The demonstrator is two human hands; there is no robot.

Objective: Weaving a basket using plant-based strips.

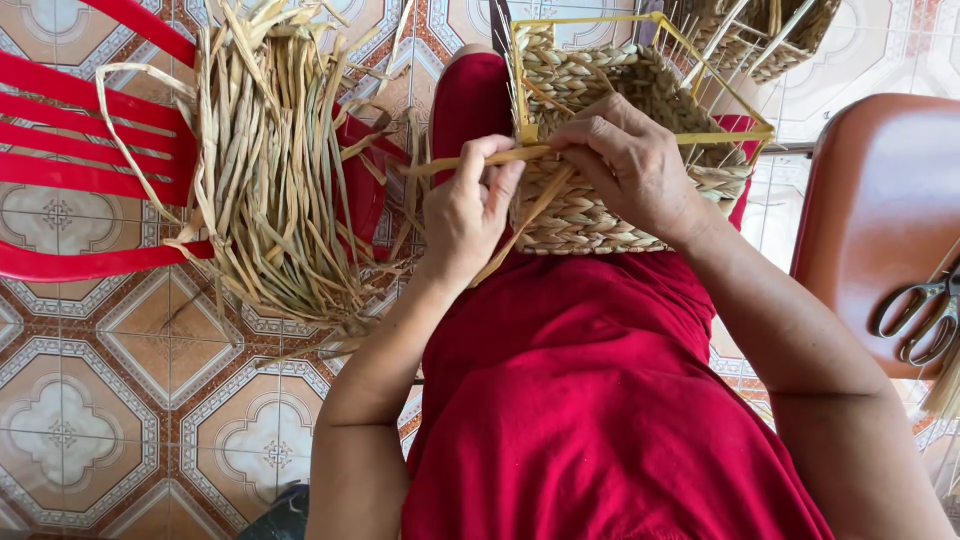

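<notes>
Half-woven basket (pixel 600 150) w/ yellow wire frame (pixel 700 137) sits on lap, on red cloth, tilted away from camera. Left hand (pixel 468 212) pinched shut on flat straw strand (pixel 500 157), thumb + fingers clamping it just beside basket's left corner. Right hand (pixel 632 165) on top of woven wall, fingers curled closed on same strand where it meets frame. Loose straw bundle (pixel 265 160) piled on red plastic chair (pixel 90 130) to left. Scissors (pixel 915 312) on brown stool (pixel 880 200) at right, well apart from hands. Another wire-frame basket (pixel 770 35) behind.

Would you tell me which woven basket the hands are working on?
The basket on the yellow wire frame in the red lap; the other basket sits untouched beyond it.
</notes>
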